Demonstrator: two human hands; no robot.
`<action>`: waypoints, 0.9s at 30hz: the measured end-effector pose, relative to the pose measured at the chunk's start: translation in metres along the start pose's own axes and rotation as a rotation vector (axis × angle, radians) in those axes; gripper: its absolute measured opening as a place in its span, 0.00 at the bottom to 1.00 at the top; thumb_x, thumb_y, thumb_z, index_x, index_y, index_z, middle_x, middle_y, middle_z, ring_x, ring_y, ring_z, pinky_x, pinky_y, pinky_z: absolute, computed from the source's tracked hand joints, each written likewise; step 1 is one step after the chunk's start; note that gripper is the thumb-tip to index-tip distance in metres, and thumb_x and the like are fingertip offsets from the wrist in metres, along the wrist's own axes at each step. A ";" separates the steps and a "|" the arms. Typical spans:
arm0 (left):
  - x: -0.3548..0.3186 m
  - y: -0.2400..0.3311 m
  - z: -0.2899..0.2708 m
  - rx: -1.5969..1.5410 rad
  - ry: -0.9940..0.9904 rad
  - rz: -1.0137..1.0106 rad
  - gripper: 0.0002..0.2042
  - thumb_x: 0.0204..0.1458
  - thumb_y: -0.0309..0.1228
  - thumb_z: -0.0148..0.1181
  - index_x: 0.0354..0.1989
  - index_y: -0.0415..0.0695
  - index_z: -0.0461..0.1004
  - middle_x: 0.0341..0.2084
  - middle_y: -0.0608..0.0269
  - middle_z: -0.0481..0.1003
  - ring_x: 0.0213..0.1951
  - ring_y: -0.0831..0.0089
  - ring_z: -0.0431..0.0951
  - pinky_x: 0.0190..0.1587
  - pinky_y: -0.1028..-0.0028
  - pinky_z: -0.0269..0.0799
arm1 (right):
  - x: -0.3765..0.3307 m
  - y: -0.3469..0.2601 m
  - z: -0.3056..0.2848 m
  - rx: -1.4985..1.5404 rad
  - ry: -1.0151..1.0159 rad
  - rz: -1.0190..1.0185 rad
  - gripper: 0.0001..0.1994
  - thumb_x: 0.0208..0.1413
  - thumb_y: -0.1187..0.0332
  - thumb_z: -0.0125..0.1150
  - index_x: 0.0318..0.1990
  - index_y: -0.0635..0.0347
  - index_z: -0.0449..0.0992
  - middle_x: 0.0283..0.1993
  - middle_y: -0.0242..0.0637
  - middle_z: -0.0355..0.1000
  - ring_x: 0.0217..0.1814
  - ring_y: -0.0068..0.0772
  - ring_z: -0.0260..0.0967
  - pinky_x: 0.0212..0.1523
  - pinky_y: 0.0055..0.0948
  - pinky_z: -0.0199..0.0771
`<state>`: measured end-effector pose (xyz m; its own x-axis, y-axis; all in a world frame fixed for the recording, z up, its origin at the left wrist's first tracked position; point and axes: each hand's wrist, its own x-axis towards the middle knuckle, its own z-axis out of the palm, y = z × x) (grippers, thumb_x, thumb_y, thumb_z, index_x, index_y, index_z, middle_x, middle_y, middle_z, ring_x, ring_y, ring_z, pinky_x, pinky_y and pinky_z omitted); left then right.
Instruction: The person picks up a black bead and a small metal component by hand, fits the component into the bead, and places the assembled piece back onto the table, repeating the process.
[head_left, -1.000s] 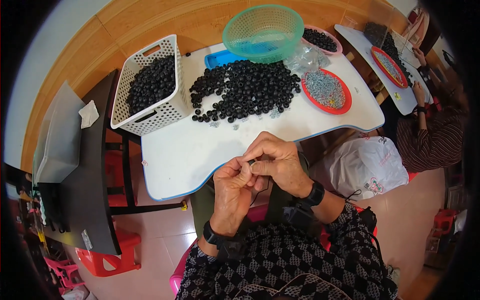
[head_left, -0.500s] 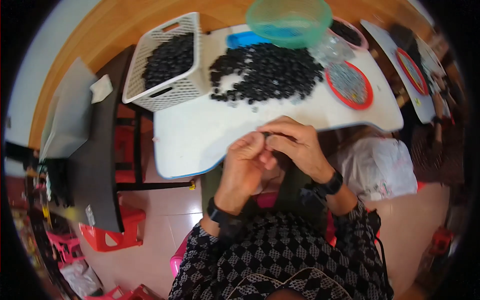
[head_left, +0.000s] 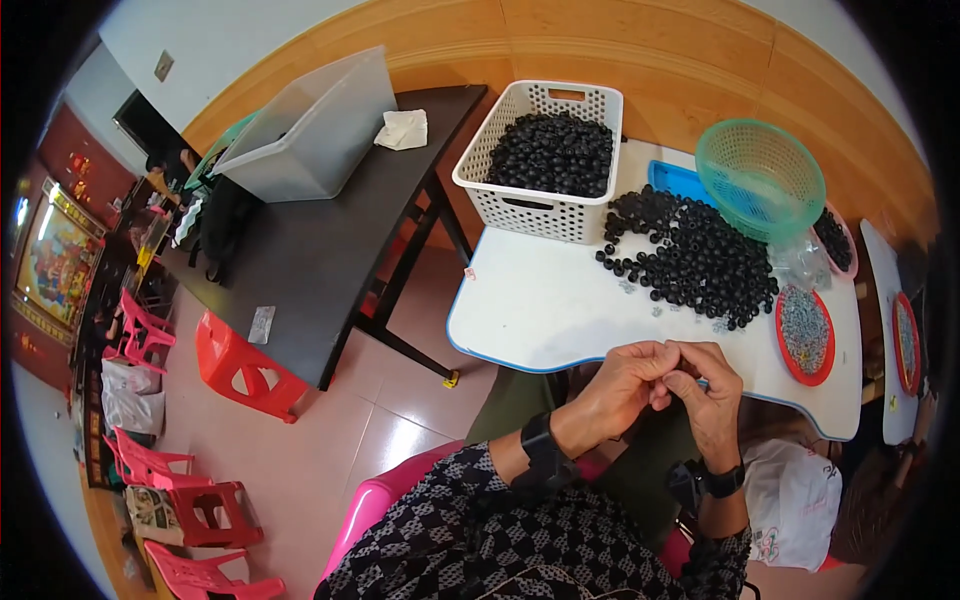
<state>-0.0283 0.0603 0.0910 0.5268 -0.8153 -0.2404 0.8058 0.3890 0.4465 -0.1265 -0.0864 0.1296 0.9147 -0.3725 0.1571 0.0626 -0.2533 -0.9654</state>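
My left hand [head_left: 625,388] and my right hand [head_left: 712,400] meet at the near edge of the white table [head_left: 530,300]. Thumbs and fingers are pinched together, and whatever sits between them is hidden. Just beyond my hands, a loose heap of small round black pieces [head_left: 700,255], some with a visible hole, covers part of the tabletop. A few small clear bits [head_left: 720,325] lie along its near side. To the right of the heap is a red round tray [head_left: 826,372] filled with small greyish clear pieces.
A white perforated basket [head_left: 545,218] of black pieces stands at the back. Near it are a blue tray [head_left: 672,178], a green colander [head_left: 765,150] and a clear plastic bag [head_left: 800,262]. On the left is a dark table [head_left: 310,260] with a translucent bin [head_left: 320,140]. A white bag [head_left: 795,500] sits lower right.
The view has swung left, so the table and my hands appear farther right. My hands stay pinched together; the small dark piece seen between the fingers before is now hidden.
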 end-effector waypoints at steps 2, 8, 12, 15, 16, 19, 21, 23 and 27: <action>0.002 0.000 -0.001 0.015 -0.002 0.000 0.13 0.75 0.39 0.69 0.45 0.41 0.84 0.31 0.69 0.79 0.29 0.79 0.76 0.32 0.73 0.74 | 0.005 -0.006 -0.003 -0.050 -0.006 -0.036 0.17 0.61 0.77 0.75 0.58 0.67 0.89 0.52 0.40 0.83 0.50 0.33 0.79 0.52 0.33 0.81; 0.008 -0.005 0.013 0.032 0.002 -0.053 0.14 0.76 0.40 0.68 0.47 0.40 0.84 0.33 0.69 0.79 0.30 0.79 0.77 0.33 0.73 0.75 | 0.007 -0.014 -0.021 -0.171 0.023 -0.104 0.15 0.60 0.79 0.75 0.55 0.68 0.89 0.50 0.39 0.83 0.50 0.32 0.78 0.51 0.31 0.81; 0.013 -0.008 0.009 0.053 -0.119 -0.073 0.15 0.79 0.41 0.62 0.53 0.39 0.85 0.37 0.65 0.82 0.34 0.76 0.78 0.39 0.72 0.74 | 0.008 -0.009 -0.033 -0.143 0.057 -0.088 0.13 0.62 0.81 0.72 0.54 0.69 0.88 0.49 0.37 0.83 0.47 0.27 0.79 0.50 0.27 0.80; 0.019 -0.010 0.014 0.148 -0.085 -0.096 0.17 0.79 0.40 0.61 0.59 0.37 0.84 0.42 0.63 0.84 0.34 0.77 0.78 0.40 0.72 0.75 | 0.011 -0.005 -0.043 -0.031 0.123 0.017 0.13 0.64 0.81 0.70 0.55 0.69 0.87 0.48 0.35 0.84 0.46 0.24 0.79 0.50 0.26 0.79; 0.019 -0.007 0.017 0.171 -0.078 -0.103 0.18 0.79 0.38 0.61 0.62 0.35 0.83 0.46 0.59 0.86 0.35 0.77 0.79 0.41 0.72 0.76 | 0.012 0.002 -0.053 -0.114 0.136 -0.019 0.13 0.66 0.81 0.69 0.56 0.68 0.87 0.45 0.33 0.85 0.44 0.21 0.79 0.50 0.25 0.79; 0.022 -0.007 0.006 0.161 -0.028 -0.074 0.17 0.79 0.36 0.61 0.62 0.34 0.83 0.47 0.58 0.86 0.37 0.76 0.80 0.41 0.72 0.76 | 0.020 0.014 -0.071 -0.079 0.153 0.115 0.14 0.68 0.81 0.68 0.59 0.68 0.87 0.43 0.33 0.85 0.43 0.20 0.79 0.48 0.22 0.79; 0.016 -0.004 0.003 0.218 0.113 -0.003 0.17 0.79 0.35 0.62 0.63 0.33 0.82 0.47 0.57 0.86 0.37 0.75 0.80 0.41 0.71 0.76 | 0.026 0.039 -0.083 0.075 0.075 0.118 0.16 0.69 0.81 0.67 0.61 0.67 0.87 0.44 0.35 0.88 0.41 0.18 0.79 0.45 0.21 0.79; 0.016 -0.002 -0.004 0.351 0.173 0.118 0.15 0.76 0.33 0.66 0.60 0.32 0.83 0.44 0.56 0.85 0.35 0.73 0.79 0.39 0.70 0.75 | 0.022 0.044 -0.100 0.144 0.110 0.180 0.15 0.69 0.79 0.67 0.61 0.68 0.87 0.45 0.35 0.88 0.41 0.18 0.79 0.44 0.21 0.79; 0.008 0.027 -0.017 0.624 0.302 0.439 0.10 0.74 0.26 0.66 0.55 0.32 0.85 0.44 0.55 0.86 0.35 0.75 0.78 0.38 0.72 0.74 | 0.010 0.062 -0.130 0.128 0.195 0.211 0.15 0.69 0.78 0.66 0.61 0.69 0.87 0.44 0.38 0.88 0.38 0.17 0.77 0.41 0.20 0.77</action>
<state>0.0028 0.0716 0.0865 0.8809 -0.4593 -0.1142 0.2576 0.2627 0.9299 -0.1656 -0.2218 0.0983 0.8196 -0.5723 -0.0249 -0.0595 -0.0417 -0.9974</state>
